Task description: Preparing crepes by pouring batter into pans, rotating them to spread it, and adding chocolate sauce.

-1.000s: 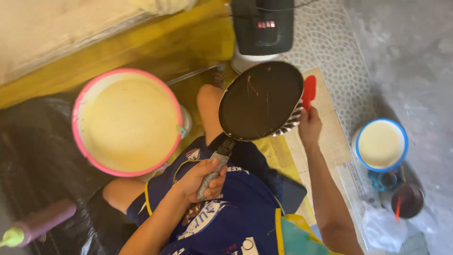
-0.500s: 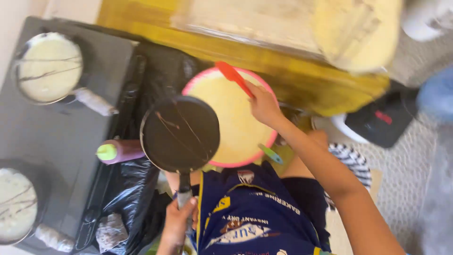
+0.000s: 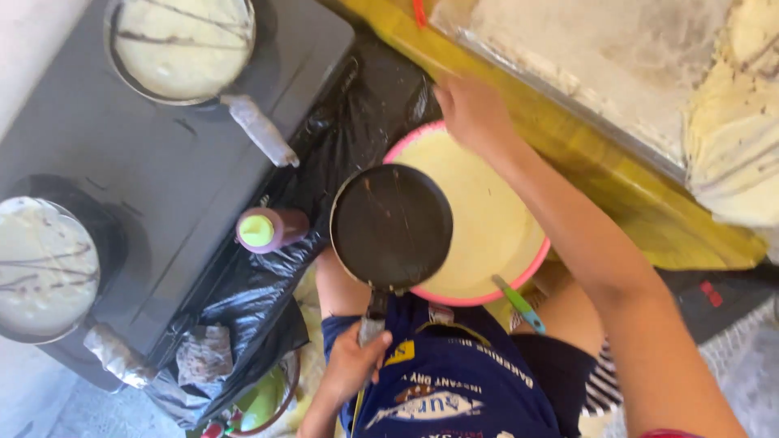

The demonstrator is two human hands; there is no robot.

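Left hand (image 3: pixel 353 365) clenched on black pan (image 3: pixel 392 227) handle; right hand's (image 3: pixel 471 109) grip unclear

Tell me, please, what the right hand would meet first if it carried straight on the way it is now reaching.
Probably the yellow board: the right hand reaches up past the pink bowl's rim toward it. A red utensil lies farther on. Height is hard to judge, so the hand might pass above the board.

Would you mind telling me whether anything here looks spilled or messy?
Yes: the empty black pan held over the pink batter bowl carries pale dried streaks, and flour-like residue is smeared across the tray on the yellow board.
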